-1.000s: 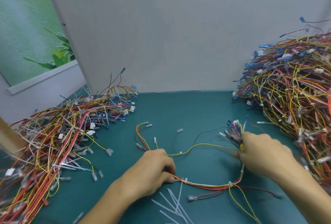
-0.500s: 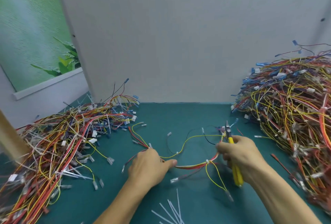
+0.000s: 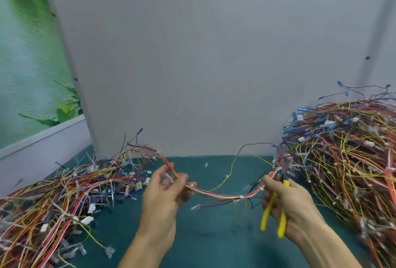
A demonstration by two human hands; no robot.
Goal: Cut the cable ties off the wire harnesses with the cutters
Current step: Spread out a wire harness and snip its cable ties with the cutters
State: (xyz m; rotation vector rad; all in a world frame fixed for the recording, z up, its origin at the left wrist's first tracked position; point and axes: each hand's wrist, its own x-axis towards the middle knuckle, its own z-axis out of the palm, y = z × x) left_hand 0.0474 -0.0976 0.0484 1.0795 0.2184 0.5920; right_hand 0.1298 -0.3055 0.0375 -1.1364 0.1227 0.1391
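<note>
Teal counter [image 3: 214, 235], grey partition behind. I see one harness [image 3: 216, 193] raised over mid-counter. The left grip [image 3: 162, 199] pinches one end; the right grip [image 3: 293, 201] is curled round the cutters [image 3: 266, 214]. Ties [image 3: 241, 197] on it are uncut. The large right-edge pile [image 3: 347, 160] appears unprocessed, so I judge much work is left.

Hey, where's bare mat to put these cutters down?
Bare mat lies near you between the left hand and the right hand with the cutters, below the held harness. A thin strip runs along the grey wall. The left pile and right pile are crowded.
</note>
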